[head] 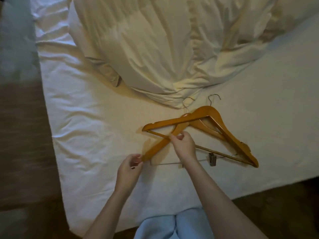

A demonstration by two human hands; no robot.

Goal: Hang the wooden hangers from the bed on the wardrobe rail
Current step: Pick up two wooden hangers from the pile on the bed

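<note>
Both my forearms reach over the bed point(86, 135). My left hand point(130, 163) pinches the tip of the clip hanger point(160, 145) — my right hand point(183, 145), fingers curled, grips its arm higher up, where it crosses the second hanger point(230, 135) lying on the sheet.

Both bare forearms come up from the bottom edge and converge, the right stretched further forward than the left. Left hand point(130, 163) has its palm turned inward, thumb and fingertips pinching the low end of a wooden hanger point(158, 147). Right hand point(183, 146) is back up, fingers curled down, thumb and fingertips pinching the hanger's arm higher up.
</note>
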